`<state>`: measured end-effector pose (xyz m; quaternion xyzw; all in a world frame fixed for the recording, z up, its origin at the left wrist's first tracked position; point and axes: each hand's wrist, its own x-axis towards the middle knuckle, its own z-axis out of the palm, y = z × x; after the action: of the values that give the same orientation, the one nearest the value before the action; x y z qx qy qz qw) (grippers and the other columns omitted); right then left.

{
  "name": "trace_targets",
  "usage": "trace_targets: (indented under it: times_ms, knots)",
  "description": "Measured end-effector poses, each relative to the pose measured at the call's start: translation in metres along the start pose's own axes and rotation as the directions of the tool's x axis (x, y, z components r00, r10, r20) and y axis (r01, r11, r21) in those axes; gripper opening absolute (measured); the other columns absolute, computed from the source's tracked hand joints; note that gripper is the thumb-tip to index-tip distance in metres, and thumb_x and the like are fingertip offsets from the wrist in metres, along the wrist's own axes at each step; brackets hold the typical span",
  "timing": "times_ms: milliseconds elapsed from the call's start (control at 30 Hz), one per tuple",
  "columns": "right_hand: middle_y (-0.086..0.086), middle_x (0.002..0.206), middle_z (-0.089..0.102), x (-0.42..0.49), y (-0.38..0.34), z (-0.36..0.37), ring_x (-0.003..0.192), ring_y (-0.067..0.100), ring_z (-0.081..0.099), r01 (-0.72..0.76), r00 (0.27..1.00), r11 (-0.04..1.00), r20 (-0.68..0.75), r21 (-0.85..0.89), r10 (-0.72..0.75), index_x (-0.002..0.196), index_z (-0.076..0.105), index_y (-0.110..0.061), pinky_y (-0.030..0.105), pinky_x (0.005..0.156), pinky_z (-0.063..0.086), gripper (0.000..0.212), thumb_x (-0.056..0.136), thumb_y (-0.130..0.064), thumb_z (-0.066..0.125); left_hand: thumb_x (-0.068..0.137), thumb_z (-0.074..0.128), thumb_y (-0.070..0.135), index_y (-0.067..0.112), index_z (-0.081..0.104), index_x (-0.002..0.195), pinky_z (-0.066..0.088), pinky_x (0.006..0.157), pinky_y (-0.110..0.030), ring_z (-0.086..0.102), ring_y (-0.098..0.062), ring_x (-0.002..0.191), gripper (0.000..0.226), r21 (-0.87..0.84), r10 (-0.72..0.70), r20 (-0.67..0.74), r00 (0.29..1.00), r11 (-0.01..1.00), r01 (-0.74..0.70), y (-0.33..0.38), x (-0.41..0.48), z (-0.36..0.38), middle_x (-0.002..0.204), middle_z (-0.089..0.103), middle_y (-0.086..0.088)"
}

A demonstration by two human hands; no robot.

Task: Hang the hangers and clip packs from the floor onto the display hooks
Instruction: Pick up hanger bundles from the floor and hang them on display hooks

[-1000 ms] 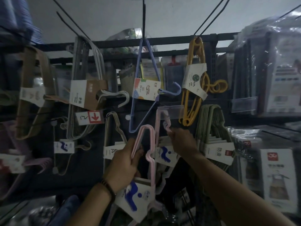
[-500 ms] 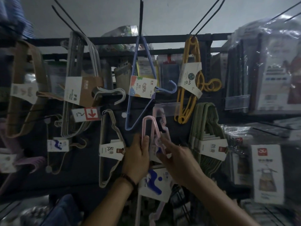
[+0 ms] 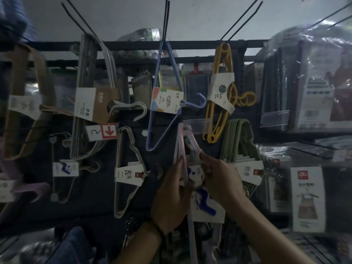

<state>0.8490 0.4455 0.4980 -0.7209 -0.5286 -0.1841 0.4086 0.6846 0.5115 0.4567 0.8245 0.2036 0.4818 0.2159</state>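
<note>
1. Raised since a second ago: the pink hanger pack (image 3: 181, 149). Its top now reaches the clear tag holder (image 3: 196, 126), where before it was held lower and further left. Both hands have drawn closer together.
2. Pink hanger pack: upright against the dark display, between the two hands. I cannot tell whether it sits on a hook.
3. Left hand (image 3: 171, 195): one, fingers curled round the pack's left rail, gripping it.
4. Right hand (image 3: 222, 180): one, thumb and fingertips pinching the pink shoulder on the pack's right side.
5. Label cards: two, white with a blue squiggle. One is between the hands (image 3: 197, 174); the other hangs lower (image 3: 206, 208).
6. Hanging neighbours, one each:
   - blue hanger pack (image 3: 152, 119) above
   - yellow hanger pack (image 3: 222, 60) upper right
   - green hanger pack (image 3: 238, 138) just beside the right hand
   - beige hanger pack (image 3: 123, 187) to the left
   - grey-white hanger pack (image 3: 89, 77) upper left
7. Red arrow tag (image 3: 109, 131): one, below the grey-white pack.
8. Containers: clear plastic bags at far right holding flat carded goods. One card shows an apron (image 3: 308, 199). The number of bags is too blurred to count.
</note>
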Motion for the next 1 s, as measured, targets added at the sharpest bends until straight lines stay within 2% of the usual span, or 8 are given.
trace_targets:
  times_ms: [133,300,400,500,567,667,867,1000]
  knots:
    - [0.002,0.074,0.072,-0.006,-0.005,-0.009,0.057,0.025,0.063,0.114,0.986,0.993,-0.124,-0.013,-0.115,0.153,0.048,-0.045,0.036,0.047,0.046,0.059,0.101,-0.018,0.058,0.109,0.048,0.046,0.062,0.002,0.159,0.039,0.119,-0.020,0.037,0.006,0.148,0.069,0.023,0.035,-0.002,0.999,0.999,-0.035,0.003,0.004,-0.002,0.165,0.023,0.036]
    - [0.001,0.075,0.072,-0.010,-0.005,-0.006,0.048,0.022,0.057,0.239,0.931,0.968,-0.266,-0.080,-0.252,0.144,0.062,-0.030,0.026,0.041,0.034,0.060,0.091,-0.007,0.072,0.109,0.045,0.050,0.057,0.003,0.161,0.049,0.114,-0.040,0.047,-0.006,0.146,0.068,-0.016,0.049,0.009,0.999,0.999,-0.049,-0.002,0.010,-0.001,0.165,0.037,0.020]
    - [-0.001,0.092,0.077,-0.014,0.002,0.001,0.052,0.019,0.060,0.296,0.895,0.953,-0.330,-0.065,-0.301,0.144,0.064,-0.025,0.029,0.039,0.040,0.056,0.092,-0.006,0.074,0.105,0.040,0.065,0.059,0.001,0.160,0.050,0.113,-0.042,0.052,-0.011,0.142,0.068,-0.029,0.037,0.017,0.999,0.999,-0.036,-0.006,0.007,0.000,0.162,0.044,0.014]
    - [0.001,0.103,0.078,-0.014,0.005,0.005,0.058,0.019,0.065,0.309,0.882,0.951,-0.367,-0.023,-0.296,0.146,0.062,-0.027,0.031,0.042,0.047,0.053,0.096,-0.010,0.070,0.105,0.039,0.061,0.062,0.000,0.158,0.048,0.114,-0.034,0.050,-0.003,0.142,0.066,0.045,0.076,-0.009,0.997,0.996,-0.076,-0.002,0.011,-0.001,0.164,0.039,0.021]
    - [0.002,0.103,0.078,-0.009,0.006,0.006,0.059,0.018,0.066,0.313,0.874,0.950,-0.383,-0.023,-0.297,0.145,0.063,-0.027,0.028,0.043,0.045,0.052,0.096,-0.010,0.071,0.104,0.039,0.060,0.062,-0.001,0.158,0.052,0.110,-0.036,0.055,-0.004,0.138,0.067,0.066,0.075,-0.009,0.997,0.995,-0.074,-0.004,0.014,-0.001,0.161,0.046,0.016]
    - [0.001,0.101,0.078,-0.007,0.009,0.009,0.060,0.018,0.067,0.295,0.879,0.955,-0.387,-0.020,-0.279,0.141,0.067,-0.025,0.024,0.046,0.040,0.050,0.094,-0.008,0.074,0.106,0.039,0.055,0.062,-0.006,0.158,0.055,0.106,-0.036,0.059,-0.006,0.133,0.069,0.104,0.057,0.027,0.998,0.993,-0.060,-0.006,0.018,0.002,0.157,0.051,0.012]
    - [0.002,0.083,0.074,0.009,0.021,0.017,0.057,0.018,0.063,0.188,0.948,0.982,-0.264,0.008,-0.179,0.142,0.065,-0.027,0.026,0.048,0.039,0.050,0.095,-0.011,0.070,0.111,0.042,0.041,0.059,-0.004,0.160,0.050,0.114,-0.037,0.048,-0.003,0.144,0.069,0.138,0.039,0.083,0.996,0.989,-0.050,-0.005,0.031,0.010,0.166,0.035,0.021]
    - [0.001,0.091,0.066,0.036,0.018,0.031,0.064,0.021,0.062,0.212,0.963,0.977,-0.170,-0.002,-0.209,0.148,0.054,-0.034,0.035,0.050,0.048,0.052,0.101,-0.013,0.058,0.111,0.045,0.031,0.053,-0.017,0.160,0.057,0.100,-0.034,0.059,-0.011,0.132,0.082,0.264,-0.014,0.084,0.996,0.965,-0.008,-0.012,0.042,0.004,0.166,0.037,0.012]
